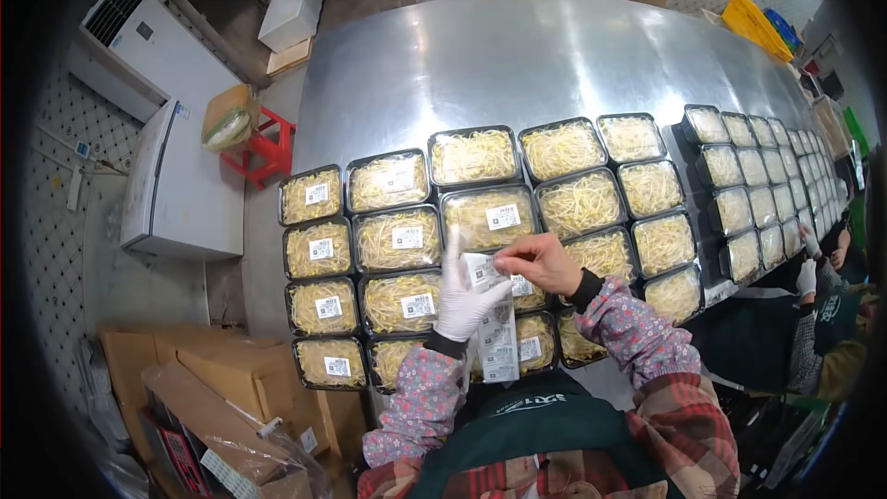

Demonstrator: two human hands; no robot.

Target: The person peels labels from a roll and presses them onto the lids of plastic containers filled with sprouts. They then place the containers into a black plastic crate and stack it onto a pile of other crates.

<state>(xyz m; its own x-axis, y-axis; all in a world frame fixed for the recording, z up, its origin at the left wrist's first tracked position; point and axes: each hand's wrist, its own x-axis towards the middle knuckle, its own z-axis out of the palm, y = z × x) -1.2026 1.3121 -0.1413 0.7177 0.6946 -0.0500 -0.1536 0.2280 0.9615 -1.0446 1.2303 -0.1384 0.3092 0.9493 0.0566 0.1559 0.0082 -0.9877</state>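
Note:
My left hand [460, 300], in a white glove, holds a long strip of printed labels [500, 351] that hangs down toward my apron. My bare right hand [549, 264] pinches at the right edge of a label near the strip's upper end. Beneath both hands are rows of black trays of bean sprouts. Just beyond my fingers lies a tray [473, 212] with a white label on its film. Labels also show on the left columns, such as the tray [397, 178]. The back middle tray [473, 155] and the right columns show no label.
More sprout trays [735, 211] run along the steel table [462, 55] to the right, where co-workers' gloved hands [807, 275] are. Cardboard boxes [222, 370] stand at lower left. A red stool [268, 148] bears a bag beside the table's left edge.

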